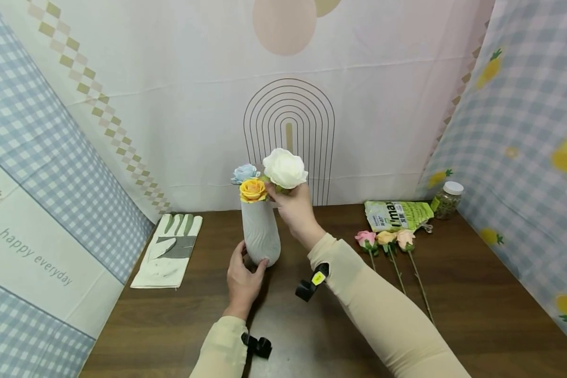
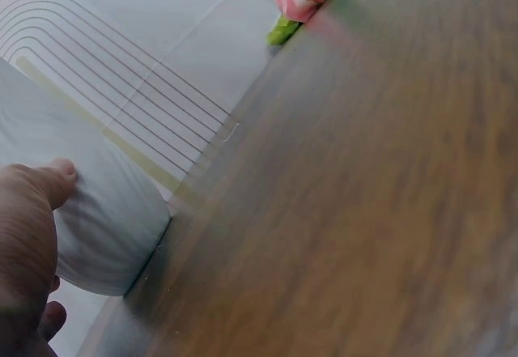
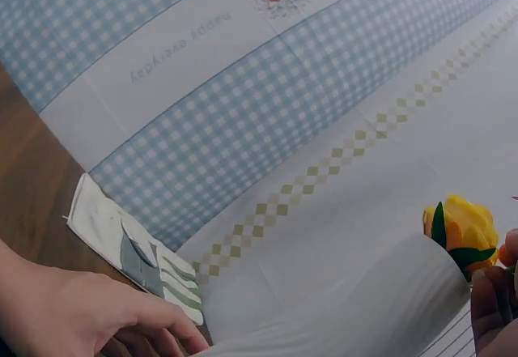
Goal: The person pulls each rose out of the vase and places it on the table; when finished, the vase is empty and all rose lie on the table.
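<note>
A tall white vase point(image 1: 261, 231) with a ribbed surface stands on the brown table, leaning slightly. My left hand point(image 1: 243, 283) grips its lower part, the thumb point(image 2: 58, 180) lying along the near side. Out of the vase's mouth show a yellow rose point(image 1: 253, 190) and a light blue flower point(image 1: 245, 173). My right hand point(image 1: 296, 211) pinches a large white flower point(image 1: 285, 168) just under its bloom, beside the vase's rim. In the right wrist view the yellow rose point(image 3: 463, 231) sits at the vase mouth, close to the right fingertips point(image 3: 490, 296).
A white and grey glove point(image 1: 167, 252) lies at the left. On the right lie a pink rose point(image 1: 366, 239), a yellow-orange rose point(image 1: 386, 238) and a peach rose point(image 1: 405, 239) with long stems. Behind them are a green packet point(image 1: 399, 215) and a lidded jar point(image 1: 448, 200).
</note>
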Available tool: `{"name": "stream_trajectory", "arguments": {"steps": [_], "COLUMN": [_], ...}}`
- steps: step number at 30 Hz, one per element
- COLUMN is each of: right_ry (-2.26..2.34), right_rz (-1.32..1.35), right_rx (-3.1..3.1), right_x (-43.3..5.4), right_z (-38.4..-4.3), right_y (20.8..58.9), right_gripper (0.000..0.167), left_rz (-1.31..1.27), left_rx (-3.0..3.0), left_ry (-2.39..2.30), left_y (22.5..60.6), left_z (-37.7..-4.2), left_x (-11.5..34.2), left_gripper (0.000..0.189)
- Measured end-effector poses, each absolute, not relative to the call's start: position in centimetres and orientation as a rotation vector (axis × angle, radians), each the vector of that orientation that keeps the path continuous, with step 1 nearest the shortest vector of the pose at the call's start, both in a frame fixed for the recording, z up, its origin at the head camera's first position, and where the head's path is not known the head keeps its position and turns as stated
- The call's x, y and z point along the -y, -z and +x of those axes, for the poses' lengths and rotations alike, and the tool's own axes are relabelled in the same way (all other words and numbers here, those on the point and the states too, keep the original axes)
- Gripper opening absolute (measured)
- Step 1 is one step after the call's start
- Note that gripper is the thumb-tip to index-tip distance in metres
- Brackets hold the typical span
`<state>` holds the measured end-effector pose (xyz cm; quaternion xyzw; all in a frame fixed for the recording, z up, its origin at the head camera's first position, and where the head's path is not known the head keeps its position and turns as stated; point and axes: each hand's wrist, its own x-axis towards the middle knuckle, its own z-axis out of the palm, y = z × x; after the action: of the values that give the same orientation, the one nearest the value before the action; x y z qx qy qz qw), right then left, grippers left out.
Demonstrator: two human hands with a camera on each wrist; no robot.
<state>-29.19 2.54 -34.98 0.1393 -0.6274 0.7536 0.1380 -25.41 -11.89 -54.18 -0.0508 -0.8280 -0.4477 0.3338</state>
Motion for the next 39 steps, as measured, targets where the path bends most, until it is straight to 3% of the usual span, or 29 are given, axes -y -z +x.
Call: {"name": "stream_trajectory", "arguments": {"steps": [12,26,33,39], "right_ry": [-2.074,-2.158,-2.104,-2.101], "right_rz": [0.478,0.523,0.535,0.693], "right_rx": [1.928,1.789,1.831,1.779], "right_x": [-3.6,-4.5,-4.9,-4.8], "right_z": [-29.3,-29.2,-29.3,-29.6], "right_y": [35.5,35.0,34.7,33.8], "right_gripper": [0.024,0.035,0.029,0.034], "left_rz": [-0.143,-0.158,-0.156,-0.143], "left_rx": [2.135,2.125,2.144,2.147], "left_ry": [1.150,1.130,1.124,1.138], "left_y": [54.2,54.0,54.0,54.0], "left_z": [-25.4,-25.4,-25.5,-25.5], "left_x": [11.9,11.8,11.8,11.9], "left_gripper": [0.072,0.072,0.071,0.070]}}
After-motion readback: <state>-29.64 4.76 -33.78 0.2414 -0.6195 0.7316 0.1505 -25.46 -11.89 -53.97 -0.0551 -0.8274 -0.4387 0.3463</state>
